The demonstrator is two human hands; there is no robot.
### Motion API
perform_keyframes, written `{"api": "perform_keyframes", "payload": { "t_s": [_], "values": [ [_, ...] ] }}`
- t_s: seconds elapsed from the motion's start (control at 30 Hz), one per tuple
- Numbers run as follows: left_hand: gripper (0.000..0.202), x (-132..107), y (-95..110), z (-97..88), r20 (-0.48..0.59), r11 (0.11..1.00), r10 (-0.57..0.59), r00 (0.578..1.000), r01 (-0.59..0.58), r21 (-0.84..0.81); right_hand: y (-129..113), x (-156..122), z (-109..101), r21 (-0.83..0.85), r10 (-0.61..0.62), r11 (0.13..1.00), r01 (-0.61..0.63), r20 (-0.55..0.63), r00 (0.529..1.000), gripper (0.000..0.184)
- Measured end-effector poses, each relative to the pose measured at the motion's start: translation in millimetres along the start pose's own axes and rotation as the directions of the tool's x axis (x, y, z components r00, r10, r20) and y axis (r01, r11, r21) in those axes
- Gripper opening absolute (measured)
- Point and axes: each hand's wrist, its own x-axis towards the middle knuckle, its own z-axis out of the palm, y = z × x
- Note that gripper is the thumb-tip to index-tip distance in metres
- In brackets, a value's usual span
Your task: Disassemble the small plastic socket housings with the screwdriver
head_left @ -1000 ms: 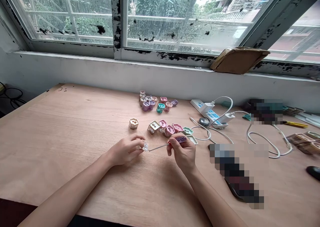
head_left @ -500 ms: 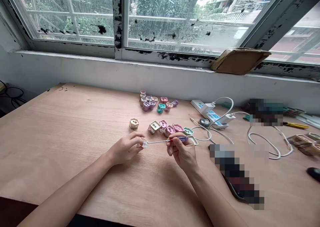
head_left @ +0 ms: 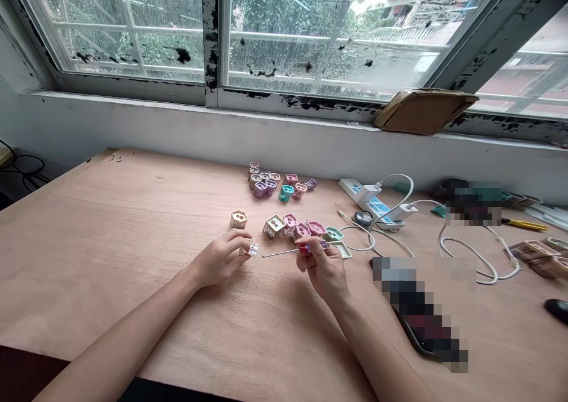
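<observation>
Watching from far, I see the left hand [head_left: 218, 261] clamped on a small white housing [head_left: 249, 249], held above the plywood worktop [head_left: 89, 272]. The right hand [head_left: 323, 266] pinches a purple-handled screwdriver [head_left: 284, 252] level, so its tip points at the housing, maybe just apart from it. Coloured housings [head_left: 299, 230] stand in a row behind.

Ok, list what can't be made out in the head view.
White plastic part in the left hand: partly hidden by the fingers.
Screwdriver handle: partly hidden by the fingers of the right hand.
Pixelated patch on the desk: blurs whatever lies there, in the head view.
Second pixelated patch: blurs the thing at the back right.
Dark object: cut off by the right edge.
</observation>
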Motion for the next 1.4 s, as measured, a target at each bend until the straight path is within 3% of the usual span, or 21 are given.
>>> {"api": "perform_keyframes", "payload": {
  "t_s": [0.43,0.83,1.1,1.4],
  "values": [
    [0.013,-0.5,-0.7,1.6,0.019,1.000,-0.019,1.000,0.019,-0.009,-5.6,-1.6,4.7,0.061,0.044,0.997,-0.049,0.081,0.996,0.024],
    [0.013,-0.5,-0.2,0.7,0.025,1.000,-0.030,0.999,0.030,0.001,-4.9,-1.3,4.5,0.072,0.055,0.996,-0.060,0.074,0.996,0.022],
    [0.012,-0.4,-1.7,0.2,0.010,0.999,-0.040,0.999,0.040,-0.004,-4.9,-3.1,3.7,0.059,0.056,0.996,-0.066,0.149,0.987,0.021],
    [0.009,0.4,0.4,-1.3,-0.005,0.999,-0.045,0.999,0.045,-0.003,-2.5,-4.4,6.9,-0.008,0.037,0.999,-0.037,0.123,0.992,0.025]
  ]
}}
